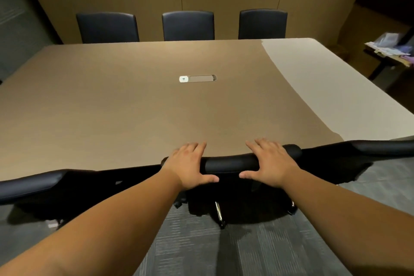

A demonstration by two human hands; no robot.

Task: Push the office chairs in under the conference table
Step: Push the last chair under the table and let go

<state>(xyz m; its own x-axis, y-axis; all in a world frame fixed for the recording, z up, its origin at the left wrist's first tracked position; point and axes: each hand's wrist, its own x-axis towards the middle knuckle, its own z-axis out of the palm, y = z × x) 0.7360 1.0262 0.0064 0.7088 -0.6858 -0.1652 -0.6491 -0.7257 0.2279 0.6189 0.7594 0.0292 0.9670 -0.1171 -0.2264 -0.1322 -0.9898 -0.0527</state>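
A black office chair [228, 163] stands right at the near edge of the brown conference table [134, 107], its backrest top touching the tabletop edge. My left hand [190, 163] and my right hand [270, 162] both lie over the top of that backrest, fingers over the far side and thumbs on the near side. Its chrome legs [218, 210] show below on the carpet. Another black chair [31, 184] sits at the table to the left and a third [380, 148] to the right.
Three dark chairs [188, 26] line the table's far side against a wood-panel wall. A white power outlet [183, 79] is set in the table's middle. A side table with papers [389, 51] stands at the right. Grey carpet lies underfoot.
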